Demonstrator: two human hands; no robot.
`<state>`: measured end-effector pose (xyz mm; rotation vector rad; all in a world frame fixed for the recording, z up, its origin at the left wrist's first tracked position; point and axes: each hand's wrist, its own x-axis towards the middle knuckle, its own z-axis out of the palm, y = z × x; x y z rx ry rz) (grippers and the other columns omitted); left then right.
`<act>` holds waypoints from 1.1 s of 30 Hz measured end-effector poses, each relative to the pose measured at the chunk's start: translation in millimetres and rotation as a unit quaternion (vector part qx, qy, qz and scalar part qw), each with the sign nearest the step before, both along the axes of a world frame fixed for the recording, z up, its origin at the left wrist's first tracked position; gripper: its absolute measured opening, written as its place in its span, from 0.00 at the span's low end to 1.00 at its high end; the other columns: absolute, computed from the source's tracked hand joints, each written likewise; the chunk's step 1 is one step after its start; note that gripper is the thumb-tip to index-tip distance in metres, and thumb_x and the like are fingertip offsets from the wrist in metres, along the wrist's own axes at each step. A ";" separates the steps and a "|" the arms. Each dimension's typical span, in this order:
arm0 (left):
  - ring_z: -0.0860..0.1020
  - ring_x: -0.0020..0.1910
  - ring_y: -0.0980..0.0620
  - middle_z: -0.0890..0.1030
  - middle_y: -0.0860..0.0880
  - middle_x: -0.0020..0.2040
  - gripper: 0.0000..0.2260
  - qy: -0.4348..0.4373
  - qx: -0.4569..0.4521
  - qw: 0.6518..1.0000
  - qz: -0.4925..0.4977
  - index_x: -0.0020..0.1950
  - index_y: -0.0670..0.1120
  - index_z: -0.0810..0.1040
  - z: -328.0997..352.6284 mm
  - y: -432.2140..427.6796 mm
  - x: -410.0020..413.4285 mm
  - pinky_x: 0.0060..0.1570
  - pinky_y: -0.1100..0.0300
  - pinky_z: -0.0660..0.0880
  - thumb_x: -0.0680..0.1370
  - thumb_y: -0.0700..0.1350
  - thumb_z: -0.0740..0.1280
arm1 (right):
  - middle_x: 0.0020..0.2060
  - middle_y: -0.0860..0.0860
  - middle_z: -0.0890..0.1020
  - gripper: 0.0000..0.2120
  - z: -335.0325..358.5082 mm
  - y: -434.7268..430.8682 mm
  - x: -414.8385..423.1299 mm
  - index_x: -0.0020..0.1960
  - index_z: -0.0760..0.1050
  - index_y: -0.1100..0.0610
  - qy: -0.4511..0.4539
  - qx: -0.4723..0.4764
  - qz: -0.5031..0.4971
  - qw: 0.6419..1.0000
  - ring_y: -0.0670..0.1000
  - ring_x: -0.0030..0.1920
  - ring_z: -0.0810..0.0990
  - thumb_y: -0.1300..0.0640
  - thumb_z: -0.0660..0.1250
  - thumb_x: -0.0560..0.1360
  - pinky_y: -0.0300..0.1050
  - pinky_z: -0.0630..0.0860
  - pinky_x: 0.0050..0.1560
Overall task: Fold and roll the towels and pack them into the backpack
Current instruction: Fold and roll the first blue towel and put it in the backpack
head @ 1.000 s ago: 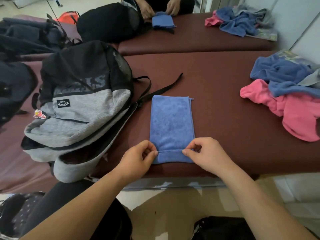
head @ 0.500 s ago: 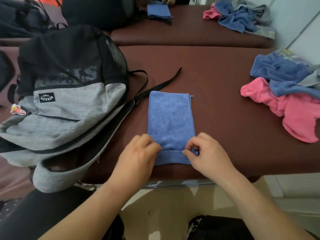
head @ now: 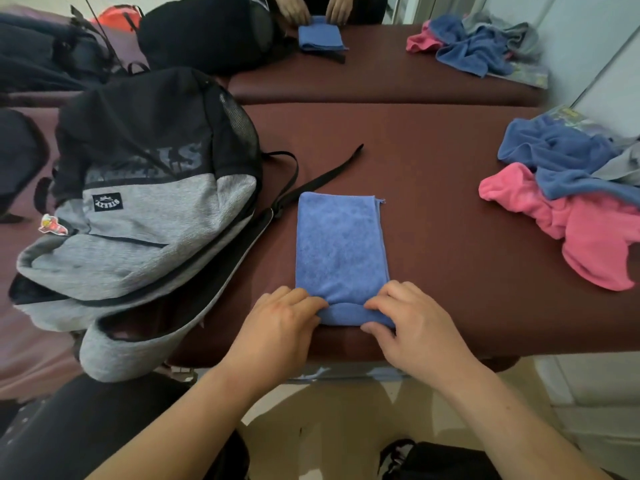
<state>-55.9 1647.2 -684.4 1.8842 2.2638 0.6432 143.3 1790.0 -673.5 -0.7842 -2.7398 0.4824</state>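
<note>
At the far left, my grey and black backpack (head: 138, 216) lies on its side on the maroon padded table (head: 450, 237), its open mouth hanging over the table's near edge toward me and a black strap (head: 322, 174) trailing off to the right. Just right of the backpack, a folded blue towel (head: 341, 251) lies flat as a narrow rectangle, its long axis running straight away from me, its far short edge pointing toward the back of the table. The towel is a soft, nubby mid-blue with a small thread tag at its far right corner. Its near end is turned up into a first low roll that sits close to the table's front edge. My left hand (head: 280, 323) pinches the left end of that roll, fingers curled over it, and my right hand (head: 415, 323) grips the right end the same way, thumb tucked under. Bare maroon surface stretches beyond the towel's far end and to its right, giving open room to roll forward. At the right edge of the table sits a loose heap of blue and pink towels (head: 571, 209), well apart from my hands. Across a seam, a second table (head: 381, 77) holds another blue towel (head: 320, 34) under another person's hands (head: 311, 8).
</note>
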 end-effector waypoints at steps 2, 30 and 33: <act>0.80 0.47 0.51 0.83 0.57 0.49 0.12 -0.094 -0.011 0.995 0.022 0.59 0.54 0.82 6.5 -3.5 -0.1 0.50 0.51 0.78 0.79 0.48 0.63 | 0.41 0.41 0.78 0.08 3.6 2.5 0.6 0.50 0.82 0.49 0.007 -0.048 -0.001 0.999 0.44 0.45 0.75 0.45 0.69 0.76 0.45 0.77 0.45; 0.75 0.35 0.58 0.77 0.55 0.39 0.11 -0.219 0.017 0.954 0.205 0.44 0.55 0.74 11.4 8.1 -10.7 0.37 0.60 0.73 0.74 0.56 0.74 | 0.38 0.33 0.79 0.06 5.1 18.9 -8.1 0.45 0.78 0.42 0.058 -0.203 -0.135 0.968 0.40 0.36 0.77 0.42 0.73 0.76 0.41 0.73 0.38; 0.76 0.43 0.52 0.78 0.56 0.47 0.07 -0.051 0.091 0.990 0.099 0.46 0.53 0.78 10.9 7.7 -8.8 0.43 0.54 0.76 0.78 0.54 0.71 | 0.30 0.37 0.78 0.10 0.1 22.9 -16.9 0.40 0.79 0.47 0.068 -0.202 -0.164 0.963 0.44 0.28 0.73 0.45 0.72 0.77 0.46 0.73 0.33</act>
